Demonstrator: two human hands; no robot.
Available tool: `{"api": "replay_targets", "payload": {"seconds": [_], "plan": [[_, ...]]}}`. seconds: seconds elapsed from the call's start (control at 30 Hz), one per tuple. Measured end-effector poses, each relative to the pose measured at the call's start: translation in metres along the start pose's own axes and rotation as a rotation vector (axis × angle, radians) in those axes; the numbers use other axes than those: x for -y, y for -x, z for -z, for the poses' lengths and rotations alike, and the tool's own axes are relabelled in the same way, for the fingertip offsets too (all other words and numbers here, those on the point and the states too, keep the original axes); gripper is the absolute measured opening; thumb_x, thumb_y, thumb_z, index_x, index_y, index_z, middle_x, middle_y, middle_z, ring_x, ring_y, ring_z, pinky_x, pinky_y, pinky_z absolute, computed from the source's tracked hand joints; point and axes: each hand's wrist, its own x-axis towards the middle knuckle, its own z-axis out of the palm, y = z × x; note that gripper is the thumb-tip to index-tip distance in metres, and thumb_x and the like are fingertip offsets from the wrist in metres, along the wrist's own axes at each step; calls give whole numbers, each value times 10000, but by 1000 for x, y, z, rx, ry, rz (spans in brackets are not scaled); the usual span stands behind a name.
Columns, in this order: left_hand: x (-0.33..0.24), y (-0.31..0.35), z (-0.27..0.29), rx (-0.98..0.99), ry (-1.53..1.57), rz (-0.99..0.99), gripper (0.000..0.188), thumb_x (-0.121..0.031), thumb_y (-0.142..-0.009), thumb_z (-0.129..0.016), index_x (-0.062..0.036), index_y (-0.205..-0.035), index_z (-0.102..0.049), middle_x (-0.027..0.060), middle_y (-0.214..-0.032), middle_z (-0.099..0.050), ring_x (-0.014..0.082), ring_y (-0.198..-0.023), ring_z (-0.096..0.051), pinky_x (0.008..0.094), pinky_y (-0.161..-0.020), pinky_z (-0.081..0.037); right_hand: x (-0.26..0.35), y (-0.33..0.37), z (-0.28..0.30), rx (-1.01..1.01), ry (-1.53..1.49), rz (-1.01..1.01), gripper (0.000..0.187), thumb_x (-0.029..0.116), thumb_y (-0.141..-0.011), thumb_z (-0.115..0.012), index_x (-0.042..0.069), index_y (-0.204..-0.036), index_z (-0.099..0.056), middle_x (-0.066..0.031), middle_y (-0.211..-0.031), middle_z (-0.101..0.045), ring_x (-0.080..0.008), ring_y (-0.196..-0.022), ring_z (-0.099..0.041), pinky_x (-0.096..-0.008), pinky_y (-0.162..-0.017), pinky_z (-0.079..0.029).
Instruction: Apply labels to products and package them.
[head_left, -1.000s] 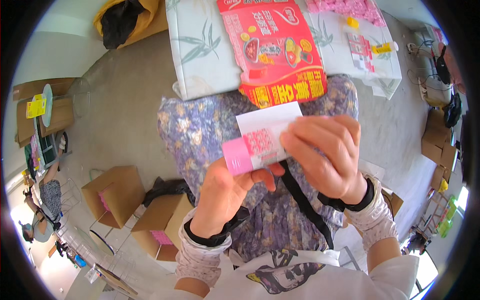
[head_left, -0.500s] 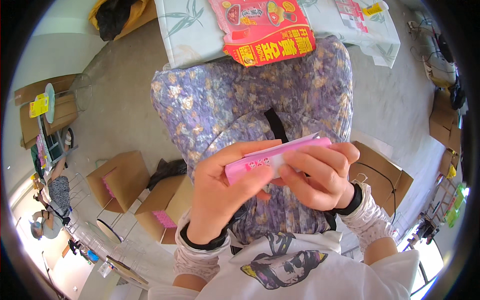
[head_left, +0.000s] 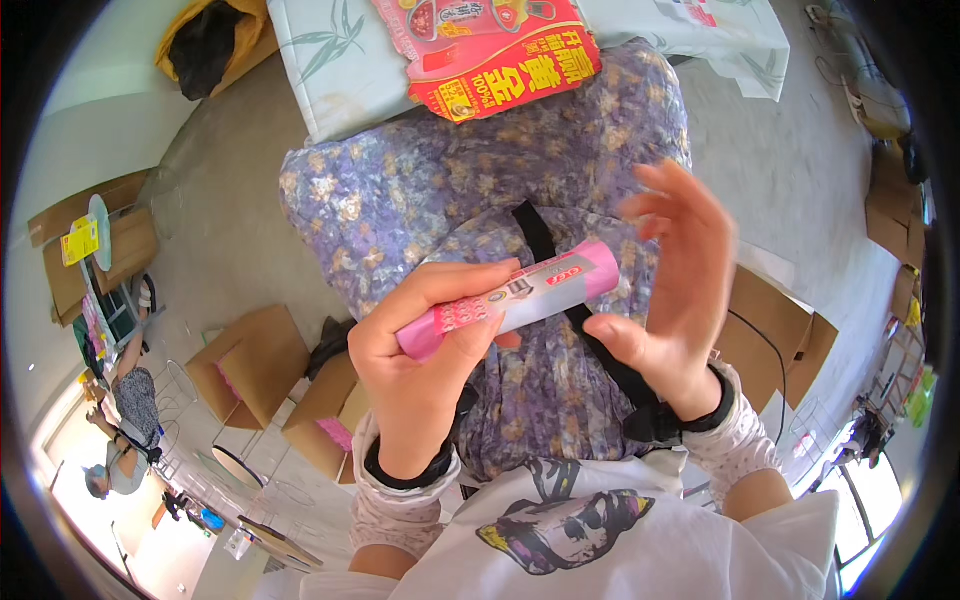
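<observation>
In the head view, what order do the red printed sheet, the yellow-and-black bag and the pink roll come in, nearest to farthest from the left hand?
1. Pink roll: held in the left hand.
2. Red printed sheet: ahead, top middle of the picture.
3. Yellow-and-black bag: farthest, toward the upper left.

We find the roll (head_left: 540, 292) in the left hand (head_left: 425, 335), above the cloth (head_left: 450, 185) on the lap; the right hand (head_left: 690, 285) lies just right of it. Beyond, a sheet (head_left: 500, 70) overhangs the near edge of the bench (head_left: 325, 95). Cartons (head_left: 255, 365) flank the cloth, left and right.
</observation>
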Motion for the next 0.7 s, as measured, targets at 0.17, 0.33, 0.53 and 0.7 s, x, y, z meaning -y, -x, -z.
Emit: {"api": "replay_targets", "payload": {"seconds": [0.17,0.33,0.53,0.7], "plan": [[-1,-2,-6,116,3,-108,198,5,-852,-623,70,-1038,-647,153,-1025,-633,174,-861,-639,266,-654,-577,4,-7,-15,296,-625,-416,624,101,-731,-794,33,-1269,-486,-66,-1170,-542,-71,-858,-563,-216,-707,-469],[2,-1,-8,71,-6,-88,183,-4,-861,-617,64,-1031,-625,146,-1062,-603,176,-865,-637,265,-667,-575,12,-9,-19,286,-904,-707,221,79,-801,-713,43,-1006,-640,-2,-1003,-604,-19,-669,-541,-159,-538,-418],[-2,0,-15,-38,-1,25,415,-197,-871,-474,66,-1192,-488,144,-1020,-595,215,-736,-643,293,-621,-538,13,-10,-16,195,-861,-681,141,44,-801,-688,26,-936,-652,-10,-928,-587,-50,-707,-551,-194,-590,-433],[-7,2,1,32,160,128,354,-144,-904,-381,71,-1136,-539,189,-1021,-644,213,-748,-665,274,-643,-494,3,-7,-21,178,-508,-158,229,45,-674,-727,9,-891,-664,-115,-905,-590,-185,-830,-581,-295,-731,-452]]}}
